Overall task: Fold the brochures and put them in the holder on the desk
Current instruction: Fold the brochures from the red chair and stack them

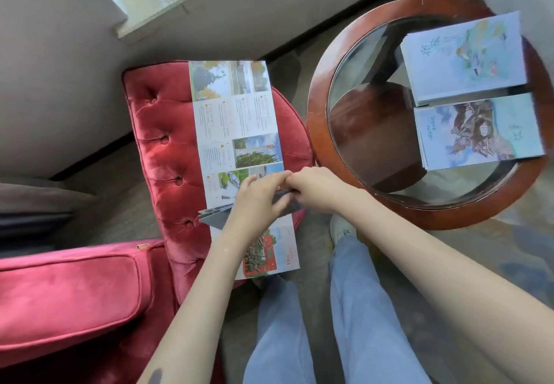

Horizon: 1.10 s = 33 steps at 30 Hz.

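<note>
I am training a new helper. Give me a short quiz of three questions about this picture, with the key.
1. True or false: the open brochure lies on the round table.
2. How many stacks of folded brochures are on the table? A: one. B: two. C: four.
3. Short answer: what do the left hand and the right hand pinch?

Key: 1 false, it lies on the red stool. 2 B. 3 a raised fold of the open brochure.
</note>
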Each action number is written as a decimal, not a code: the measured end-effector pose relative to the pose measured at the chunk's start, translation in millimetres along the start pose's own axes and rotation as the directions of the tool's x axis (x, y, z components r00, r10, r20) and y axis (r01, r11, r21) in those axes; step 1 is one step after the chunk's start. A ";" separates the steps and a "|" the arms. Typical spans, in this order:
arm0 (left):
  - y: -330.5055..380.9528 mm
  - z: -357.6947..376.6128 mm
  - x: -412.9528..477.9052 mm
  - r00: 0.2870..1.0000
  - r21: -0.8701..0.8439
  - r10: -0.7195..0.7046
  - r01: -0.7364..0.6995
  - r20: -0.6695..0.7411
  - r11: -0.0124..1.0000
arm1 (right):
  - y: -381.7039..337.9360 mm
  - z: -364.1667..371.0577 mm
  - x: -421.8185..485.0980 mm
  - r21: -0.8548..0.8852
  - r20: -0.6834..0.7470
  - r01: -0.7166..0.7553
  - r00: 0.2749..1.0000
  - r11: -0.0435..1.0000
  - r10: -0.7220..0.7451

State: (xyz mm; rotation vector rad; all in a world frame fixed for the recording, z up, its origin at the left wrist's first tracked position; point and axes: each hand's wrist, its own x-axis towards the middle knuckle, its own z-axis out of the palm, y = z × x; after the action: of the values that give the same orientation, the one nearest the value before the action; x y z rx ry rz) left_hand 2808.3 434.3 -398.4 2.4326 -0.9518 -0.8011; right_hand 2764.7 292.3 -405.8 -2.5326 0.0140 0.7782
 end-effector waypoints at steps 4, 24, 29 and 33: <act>-7.4 -9.9 14.2 0.991 -0.011 -0.104 0.105 0.088 0.994 | 31.1 -19.4 -15.2 0.223 -0.110 -0.028 0.992 0.974 0.054; 117.5 43.2 94.9 0.814 -0.994 -0.573 0.106 0.096 -0.017 | 142.8 -31.5 -84.8 0.996 0.079 -0.087 0.867 -0.006 0.491; 178.3 86.1 107.3 0.892 -0.977 -0.401 0.212 0.208 -0.034 | 156.8 -17.7 -95.9 0.978 0.017 0.124 0.752 -0.167 0.659; 199.5 109.0 117.9 0.871 -0.948 -0.375 0.302 0.316 -0.096 | 199.1 -21.5 -120.1 0.998 0.017 0.032 0.746 -0.061 0.666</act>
State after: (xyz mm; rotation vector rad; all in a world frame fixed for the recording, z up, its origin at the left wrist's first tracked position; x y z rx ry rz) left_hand 2714.4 196.6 -413.4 1.2068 0.4398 -1.0300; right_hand 2645.9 91.5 -415.9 -1.0936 1.0875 0.0045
